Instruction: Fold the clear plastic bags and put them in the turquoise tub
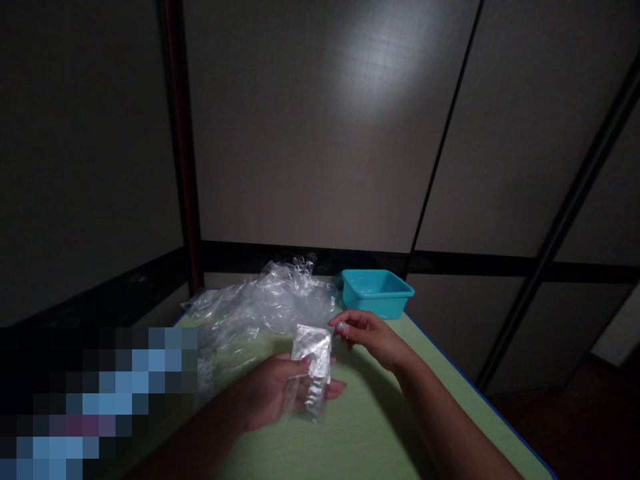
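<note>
My left hand (273, 390) holds a flat, silvery packet in a clear plastic sleeve (313, 350), the thumb on its face and the fingers behind. The sleeve's loose clear end hangs below the packet, over the palm. Just right of the packet's upper corner is my right hand (367, 333), its thumb and fingertips drawn together in a pinch. Whether anything thin is between those fingertips is too dim to make out. Both hands are above a pale green table (365, 433).
A heap of crumpled clear plastic bags (280, 293) covers the table's far left. At the far right edge stands a turquoise plastic basin (377, 303). Dark panelled doors (310, 147) rise right behind the table. The lower left of the view is blurred into blocks.
</note>
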### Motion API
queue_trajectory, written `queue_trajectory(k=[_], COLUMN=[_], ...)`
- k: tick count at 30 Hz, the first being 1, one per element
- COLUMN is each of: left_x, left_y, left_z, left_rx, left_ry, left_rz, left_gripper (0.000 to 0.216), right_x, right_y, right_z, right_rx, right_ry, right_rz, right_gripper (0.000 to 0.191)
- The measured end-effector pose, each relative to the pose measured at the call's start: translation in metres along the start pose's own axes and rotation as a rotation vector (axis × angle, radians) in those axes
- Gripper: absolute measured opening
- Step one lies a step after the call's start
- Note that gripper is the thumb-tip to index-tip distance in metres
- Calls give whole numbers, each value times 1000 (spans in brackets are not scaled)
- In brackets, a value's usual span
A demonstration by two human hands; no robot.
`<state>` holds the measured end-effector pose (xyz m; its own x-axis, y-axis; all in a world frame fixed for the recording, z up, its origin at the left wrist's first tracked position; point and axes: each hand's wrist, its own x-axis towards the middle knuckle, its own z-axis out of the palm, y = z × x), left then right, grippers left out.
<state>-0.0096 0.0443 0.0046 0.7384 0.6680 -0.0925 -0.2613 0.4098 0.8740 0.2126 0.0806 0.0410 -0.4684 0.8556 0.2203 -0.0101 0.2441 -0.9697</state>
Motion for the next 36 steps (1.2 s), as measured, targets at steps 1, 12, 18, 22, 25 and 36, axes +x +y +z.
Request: queue_trajectory(k=[1, 12, 18, 22, 25, 36], left_x=[0, 2, 4, 2, 0, 3], left_y=[-1, -16, -17, -6, 1, 5], left_z=[1, 9, 4, 1, -3, -4], left_rx=[-4, 35, 63, 181, 277, 1084], left_ry=[-27, -113, -42, 89, 153, 464], left_rz=[-34, -152, -165, -152, -179, -17], left_gripper=[52, 47, 53, 53, 59, 41], right_x=[0, -3, -1, 3, 7, 8], right_y=[0, 0, 2, 10, 18, 33], right_z=[3, 32, 26, 13, 6, 2], right_rx=[-12, -85, -226, -362, -503, -1040], right_ry=[-17, -150, -52, 36, 68, -25], right_rz=[8, 62, 45, 51, 61, 150], right_gripper=[39, 46, 50, 49, 42, 27])
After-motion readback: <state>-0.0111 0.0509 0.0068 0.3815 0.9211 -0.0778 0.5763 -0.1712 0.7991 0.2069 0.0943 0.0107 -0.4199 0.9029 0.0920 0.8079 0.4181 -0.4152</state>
